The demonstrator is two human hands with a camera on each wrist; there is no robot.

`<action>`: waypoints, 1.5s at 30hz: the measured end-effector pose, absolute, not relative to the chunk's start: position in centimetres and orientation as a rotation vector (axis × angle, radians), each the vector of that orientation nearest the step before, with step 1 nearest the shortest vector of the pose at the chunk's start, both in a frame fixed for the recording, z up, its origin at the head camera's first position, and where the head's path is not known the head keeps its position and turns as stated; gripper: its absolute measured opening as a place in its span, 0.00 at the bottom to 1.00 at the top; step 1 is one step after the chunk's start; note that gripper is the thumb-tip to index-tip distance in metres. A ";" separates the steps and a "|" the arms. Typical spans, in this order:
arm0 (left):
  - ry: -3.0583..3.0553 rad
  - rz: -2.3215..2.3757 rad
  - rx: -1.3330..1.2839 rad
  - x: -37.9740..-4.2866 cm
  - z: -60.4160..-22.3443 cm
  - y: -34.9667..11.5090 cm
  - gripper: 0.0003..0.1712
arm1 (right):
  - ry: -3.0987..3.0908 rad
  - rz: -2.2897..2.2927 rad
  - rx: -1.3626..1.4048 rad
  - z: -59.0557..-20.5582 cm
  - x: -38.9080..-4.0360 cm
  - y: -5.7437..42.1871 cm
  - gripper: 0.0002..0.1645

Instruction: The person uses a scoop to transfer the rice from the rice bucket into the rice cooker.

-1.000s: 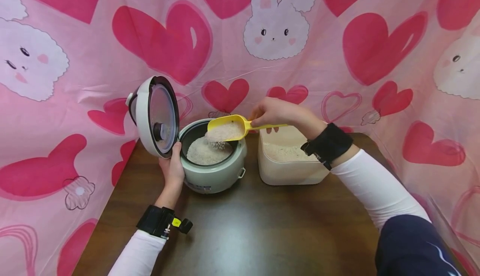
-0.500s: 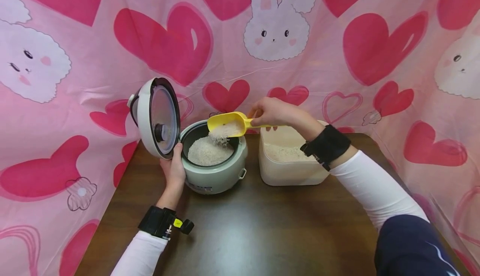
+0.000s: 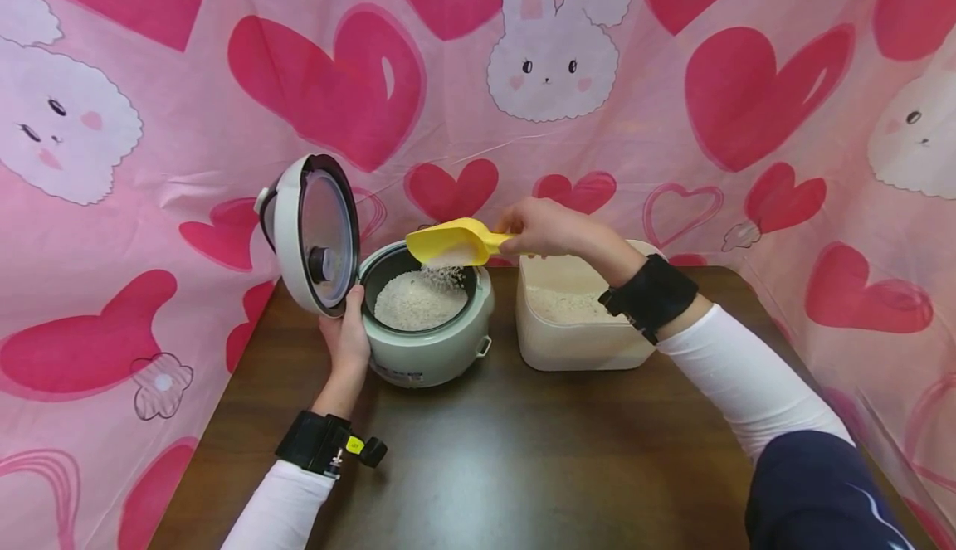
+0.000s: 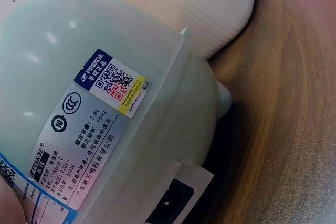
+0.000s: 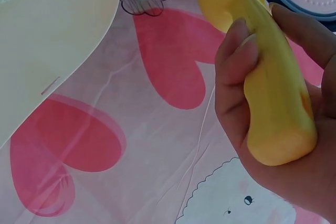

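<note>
My right hand (image 3: 545,225) grips the handle of a yellow scoop (image 3: 441,240), holding it tilted over the rice cooker. White rice slides off its lip in a loose stream onto the rice heap (image 3: 418,301) in the dark inner pot. In the right wrist view the fingers wrap round the thick scoop handle (image 5: 281,98). The pale green rice cooker (image 3: 429,359) has its lid (image 3: 287,239) raised at the left. My left hand (image 3: 348,333) holds the lid's lower edge, thumb in front, the other fingers mostly hidden behind. The left wrist view shows the cooker's labelled side (image 4: 168,114).
A cream rice bin (image 3: 582,347), part-filled with rice, stands to the right of the cooker under my right forearm. Both rest on a dark wooden table (image 3: 478,467). A pink curtain (image 3: 463,139) with hearts and rabbits hangs close behind. The cooker's power socket (image 4: 176,200) faces left.
The yellow scoop has tipped further over, turning its bowl down so less rice shows in it and more falls into the pot. My left hand and the lid stay in place.
</note>
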State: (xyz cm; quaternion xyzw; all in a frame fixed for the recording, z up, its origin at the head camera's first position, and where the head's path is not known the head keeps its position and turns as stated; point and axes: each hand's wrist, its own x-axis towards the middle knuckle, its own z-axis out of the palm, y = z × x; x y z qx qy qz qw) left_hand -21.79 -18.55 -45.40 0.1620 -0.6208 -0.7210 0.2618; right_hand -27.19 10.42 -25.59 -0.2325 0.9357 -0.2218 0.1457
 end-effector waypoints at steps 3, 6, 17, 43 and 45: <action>-1.685 -1.954 0.438 -21.8 -45.4 -18.5 0.28 | 2.725 -0.631 -0.710 -25.7 -27.0 10.3 0.17; -1.682 -1.955 0.437 -21.9 -45.4 -18.5 0.28 | 2.744 -0.626 -0.730 -25.7 -27.0 10.2 0.19; -1.641 -1.950 0.437 -21.9 -45.8 -18.2 0.28 | 2.712 -0.683 -0.750 -26.9 -27.1 11.6 0.16; -1.686 -1.941 0.436 -21.8 -45.5 -18.4 0.29 | 2.363 -1.039 -0.449 -28.3 -26.2 23.5 0.19; -1.687 -1.940 0.436 -21.8 -45.4 -18.5 0.30 | 2.373 -1.036 -0.402 -28.3 -25.9 24.7 0.21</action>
